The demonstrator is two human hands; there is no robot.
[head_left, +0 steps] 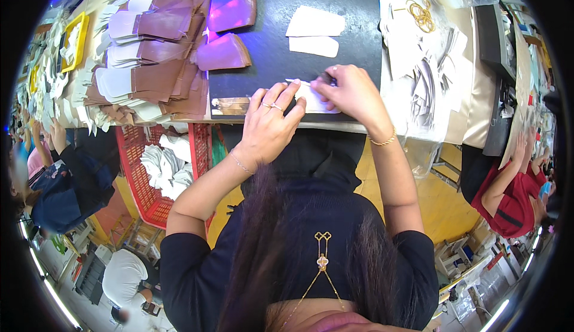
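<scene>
Steadying appears in hand: with your left grip (269, 116) spread against the white panel (312, 100) between both grips and your right grip (354, 90) clamped on a small dark tool (327, 79), the next move likely calls for holding alignment.

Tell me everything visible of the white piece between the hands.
The white piece looks thin, flat and smooth; its material can't be told. It lies on the black board, by the edge nearest the person. The left hand appears to rest on its left part; the right hand, pinching a small dark object, partly covers its right, so its full outline is hidden.
</scene>
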